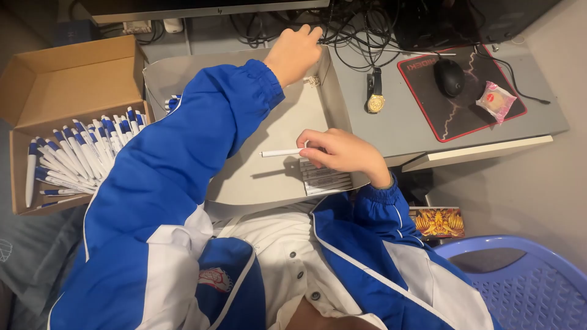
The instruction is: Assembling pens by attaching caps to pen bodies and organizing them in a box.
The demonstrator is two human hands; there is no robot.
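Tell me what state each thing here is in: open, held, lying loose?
Cardboard box: open, flaps up, full of blue-and-white pens.
Grey tray: open, mostly bare.
White pen barrel: held level by right hand.
Left hand: resting on tray's far rim.
Wristwatch: lying flat, unworn.
Mouse: untouched on its pad.

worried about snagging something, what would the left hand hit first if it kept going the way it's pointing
Probably the tangle of black cables just beyond the left hand, past the grey tray's far wall; depth is hard to judge here.
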